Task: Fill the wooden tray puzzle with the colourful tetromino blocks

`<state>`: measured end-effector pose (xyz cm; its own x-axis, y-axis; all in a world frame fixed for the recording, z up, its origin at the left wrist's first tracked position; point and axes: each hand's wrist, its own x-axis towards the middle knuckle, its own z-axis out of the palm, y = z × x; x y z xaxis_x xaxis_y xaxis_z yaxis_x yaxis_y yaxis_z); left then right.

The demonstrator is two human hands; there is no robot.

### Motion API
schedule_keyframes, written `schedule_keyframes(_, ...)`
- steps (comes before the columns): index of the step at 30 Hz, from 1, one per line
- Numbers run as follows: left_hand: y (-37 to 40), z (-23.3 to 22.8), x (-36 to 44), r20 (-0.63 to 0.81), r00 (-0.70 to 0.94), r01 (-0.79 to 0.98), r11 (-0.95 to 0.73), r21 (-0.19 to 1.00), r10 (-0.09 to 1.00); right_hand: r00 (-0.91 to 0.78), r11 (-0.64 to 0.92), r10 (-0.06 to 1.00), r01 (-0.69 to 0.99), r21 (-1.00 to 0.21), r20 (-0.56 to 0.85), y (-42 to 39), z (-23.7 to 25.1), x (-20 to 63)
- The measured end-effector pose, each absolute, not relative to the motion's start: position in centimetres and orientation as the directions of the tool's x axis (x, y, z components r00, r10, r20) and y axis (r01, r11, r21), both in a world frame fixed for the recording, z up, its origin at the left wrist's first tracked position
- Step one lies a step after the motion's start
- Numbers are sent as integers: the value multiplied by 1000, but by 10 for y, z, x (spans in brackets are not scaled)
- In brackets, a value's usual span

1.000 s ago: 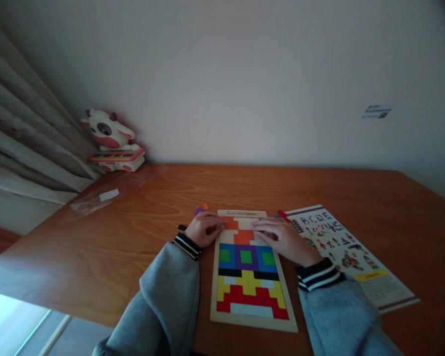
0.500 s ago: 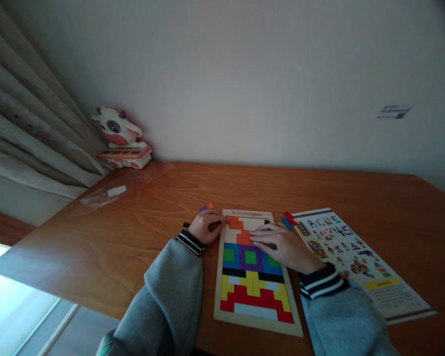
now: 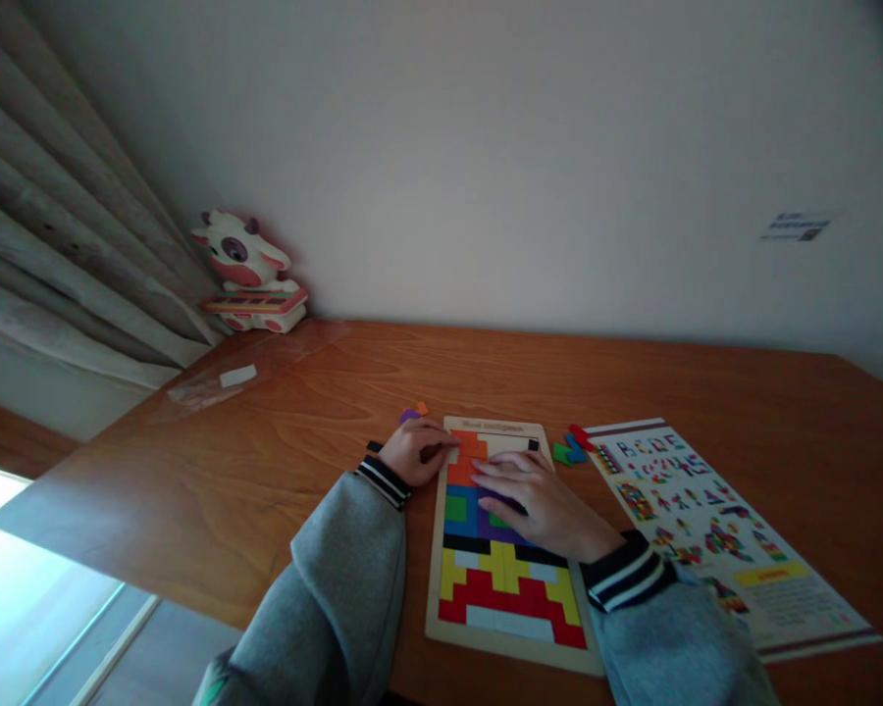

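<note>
A wooden puzzle board lies lengthwise before me, its lower part filled with red, yellow, white, black, blue, purple and green pieces. Near its top left, two orange puzzle pieces sit against each other. My left hand is at the board's left rim, thumb and index finger closed together at the edge of the upper orange piece. Over the board's middle, my right hand has its fingers stretched out and apart, fingertips touching the lower orange piece. It hides part of the purple, green and blue pieces.
Loose red, blue and green pieces lie right of the board, beside a printed pattern sheet. Purple and orange pieces lie beyond my left hand. A toy cow with keyboard stands at the back left of the wooden table.
My right hand has moved left across the board, and the lower orange piece has slid left against the upper one. My left hand keeps its place at the rim.
</note>
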<state>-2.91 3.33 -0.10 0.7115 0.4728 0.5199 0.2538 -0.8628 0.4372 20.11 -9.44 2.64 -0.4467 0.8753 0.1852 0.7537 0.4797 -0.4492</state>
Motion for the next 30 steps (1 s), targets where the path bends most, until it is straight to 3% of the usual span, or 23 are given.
schedule_keyframes(7, 33, -1, -29, 513, 717, 233, -856, 461, 471, -455, 473, 877, 753, -459, 157, -96, 26, 197)
schedule_keyframes(17, 34, 2, -41, 514, 732, 265, -882, 390, 448, -381, 498, 860, 774, -392, 340, -90, 11, 198)
schedule_keyframes(24, 30, 8, -47, 508, 760, 251, -905, 344, 404, -445, 539, 839, 757, -369, 313, -89, 13, 197)
schedule_keyframes(30, 16, 13, -36, 527, 801, 115, -936, 332, 286, -422, 520, 850, 769, -372, 315, -87, 11, 197)
